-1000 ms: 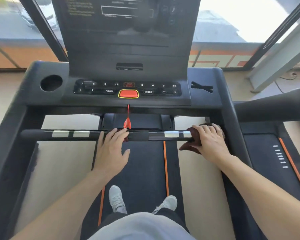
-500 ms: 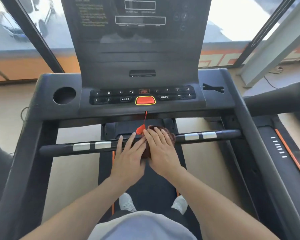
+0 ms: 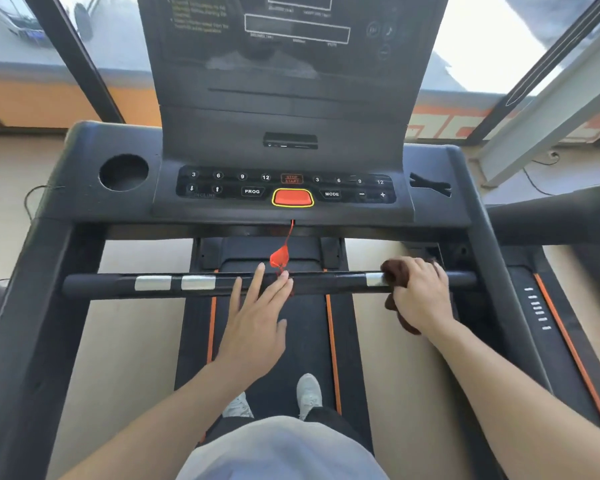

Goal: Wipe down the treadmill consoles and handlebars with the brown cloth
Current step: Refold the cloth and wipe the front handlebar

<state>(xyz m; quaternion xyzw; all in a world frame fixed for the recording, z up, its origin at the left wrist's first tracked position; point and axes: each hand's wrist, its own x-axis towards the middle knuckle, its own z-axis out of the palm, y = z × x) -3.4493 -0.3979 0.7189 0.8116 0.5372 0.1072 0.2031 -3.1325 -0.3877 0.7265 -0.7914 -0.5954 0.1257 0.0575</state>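
Beyond your grip: shoes, windows, floor.
Your white shoes (image 3: 308,393) stand below it; windows (image 3: 482,39) rise above beige floor (image 3: 139,323).

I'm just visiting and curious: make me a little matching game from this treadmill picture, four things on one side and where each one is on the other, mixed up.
Things:
1. brown cloth
2. red safety clip on its cord
3. round black cup holder
4. left hand

Places:
A. set into the console's left end
B. fingers resting flat on the middle of the black handlebar
C. under the right hand, on the bar's right part
D. hanging below the red button

Pairs: 1-C, 2-D, 3-A, 4-B
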